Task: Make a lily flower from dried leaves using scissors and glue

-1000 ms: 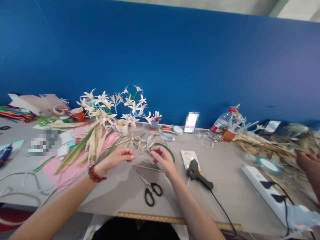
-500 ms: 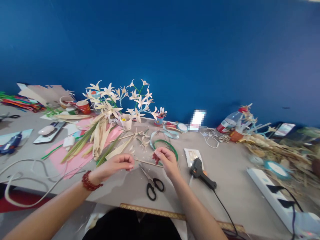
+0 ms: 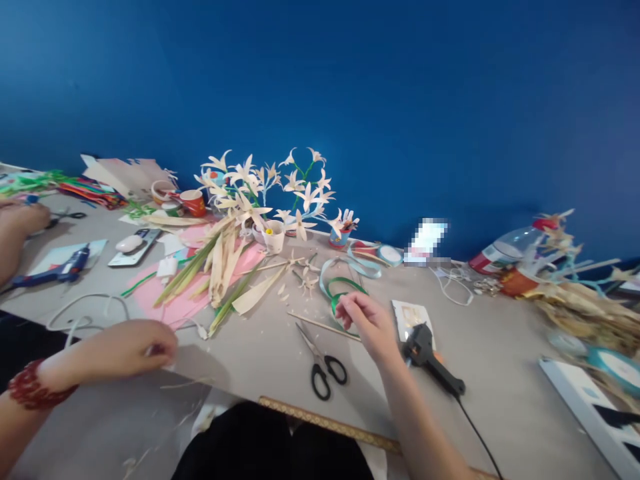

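My left hand [image 3: 131, 347], with a red beaded bracelet [image 3: 35, 385] on its wrist, hovers over the table's front edge. Its fingers are curled closed, and what lies in them, if anything, is hidden. Just beyond them, a thin pale strand [image 3: 187, 383] shows against the floor. My right hand [image 3: 367, 323] is raised over the table with thumb and fingers pinched together; anything between them is too small to make out. Behind its fingertips curves a green ribbon [image 3: 345, 285]. Black-handled scissors [image 3: 323, 367] and a thin stick [image 3: 320, 325] lie between my hands.
Husk flowers [image 3: 300, 193] stand in a paper cup [image 3: 274, 239] at the back. Dried husks [image 3: 223, 260] lie on pink paper [image 3: 145, 293]. A black glue gun [image 3: 433, 360] with a cord is right. A blue glue gun [image 3: 65, 267] and another person's hand [image 3: 25, 220] are left.
My left hand has swung left and toward me, away from the right hand, out to the table's front edge. My right hand stays pinched near the ribbon. The view has turned left.
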Demonstrator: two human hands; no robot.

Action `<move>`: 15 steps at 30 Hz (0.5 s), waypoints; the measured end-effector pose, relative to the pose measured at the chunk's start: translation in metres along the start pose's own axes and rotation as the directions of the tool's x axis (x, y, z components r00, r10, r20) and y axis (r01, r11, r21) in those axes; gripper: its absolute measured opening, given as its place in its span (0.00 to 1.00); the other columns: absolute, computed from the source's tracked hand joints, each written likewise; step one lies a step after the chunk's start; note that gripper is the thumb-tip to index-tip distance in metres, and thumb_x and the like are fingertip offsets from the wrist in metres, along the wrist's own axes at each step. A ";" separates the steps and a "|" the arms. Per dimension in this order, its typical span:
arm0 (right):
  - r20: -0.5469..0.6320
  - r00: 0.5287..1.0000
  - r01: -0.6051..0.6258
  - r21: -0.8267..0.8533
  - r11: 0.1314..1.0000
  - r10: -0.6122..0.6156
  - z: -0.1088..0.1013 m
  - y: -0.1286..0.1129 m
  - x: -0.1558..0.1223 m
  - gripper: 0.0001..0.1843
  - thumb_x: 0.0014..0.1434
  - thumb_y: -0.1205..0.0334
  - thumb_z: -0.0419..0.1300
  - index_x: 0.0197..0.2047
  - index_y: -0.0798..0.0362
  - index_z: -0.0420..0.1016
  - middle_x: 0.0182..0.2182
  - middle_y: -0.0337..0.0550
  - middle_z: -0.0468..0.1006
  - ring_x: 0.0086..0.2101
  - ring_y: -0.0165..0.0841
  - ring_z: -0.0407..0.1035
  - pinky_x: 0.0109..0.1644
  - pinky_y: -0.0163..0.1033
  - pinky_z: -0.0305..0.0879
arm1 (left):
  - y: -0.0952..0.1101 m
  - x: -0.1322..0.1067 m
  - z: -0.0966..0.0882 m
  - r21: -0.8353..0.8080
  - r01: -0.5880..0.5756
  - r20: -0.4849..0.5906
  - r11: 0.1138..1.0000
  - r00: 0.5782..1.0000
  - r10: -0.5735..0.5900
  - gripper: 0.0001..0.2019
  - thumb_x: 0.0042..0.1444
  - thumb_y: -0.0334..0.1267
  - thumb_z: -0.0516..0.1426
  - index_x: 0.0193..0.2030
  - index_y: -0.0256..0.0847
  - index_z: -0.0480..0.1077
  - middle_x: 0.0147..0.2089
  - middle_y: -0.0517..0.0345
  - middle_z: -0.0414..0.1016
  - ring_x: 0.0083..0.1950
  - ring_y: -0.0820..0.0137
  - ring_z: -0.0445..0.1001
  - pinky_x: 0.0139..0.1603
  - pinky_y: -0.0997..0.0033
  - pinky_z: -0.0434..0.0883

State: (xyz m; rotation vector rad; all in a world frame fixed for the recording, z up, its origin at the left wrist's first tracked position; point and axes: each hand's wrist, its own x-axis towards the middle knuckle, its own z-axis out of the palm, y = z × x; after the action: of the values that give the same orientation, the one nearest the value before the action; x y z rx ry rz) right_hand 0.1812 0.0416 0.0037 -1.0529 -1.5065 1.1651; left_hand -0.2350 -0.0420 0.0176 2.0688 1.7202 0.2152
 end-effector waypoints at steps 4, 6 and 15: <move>0.104 0.995 0.005 -0.119 0.993 0.008 0.007 -0.001 -0.001 0.16 0.64 0.53 0.55 0.29 0.53 0.72 0.25 0.40 0.75 0.22 0.27 0.66 0.27 0.31 0.64 | 0.027 0.039 0.002 0.021 -0.137 0.040 0.990 0.990 0.136 0.15 0.61 0.45 0.50 0.31 0.41 0.73 0.33 0.59 0.75 0.36 0.69 0.70 0.39 0.76 0.62; 0.155 0.988 0.027 -0.202 0.979 0.005 0.008 -0.004 -0.003 0.16 0.65 0.54 0.53 0.29 0.53 0.71 0.25 0.40 0.75 0.22 0.27 0.66 0.26 0.31 0.63 | 0.046 0.066 0.010 0.035 -0.138 -0.074 0.990 0.987 0.140 0.14 0.62 0.45 0.49 0.37 0.42 0.72 0.37 0.57 0.75 0.36 0.69 0.70 0.37 0.75 0.63; 0.188 0.982 0.073 -0.392 0.917 0.003 -0.003 -0.025 -0.036 0.16 0.65 0.58 0.53 0.28 0.52 0.72 0.25 0.40 0.73 0.25 0.30 0.67 0.26 0.31 0.59 | 0.073 0.137 0.061 0.351 -0.134 -0.200 0.927 0.956 0.214 0.08 0.54 0.36 0.53 0.26 0.39 0.67 0.31 0.51 0.70 0.39 0.59 0.70 0.42 0.63 0.62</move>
State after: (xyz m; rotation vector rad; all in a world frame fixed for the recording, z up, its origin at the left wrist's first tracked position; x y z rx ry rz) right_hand 0.1891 0.0028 0.0230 -1.2020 -1.9597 0.9725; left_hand -0.1159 0.0665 -0.0275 2.5400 1.8090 0.2454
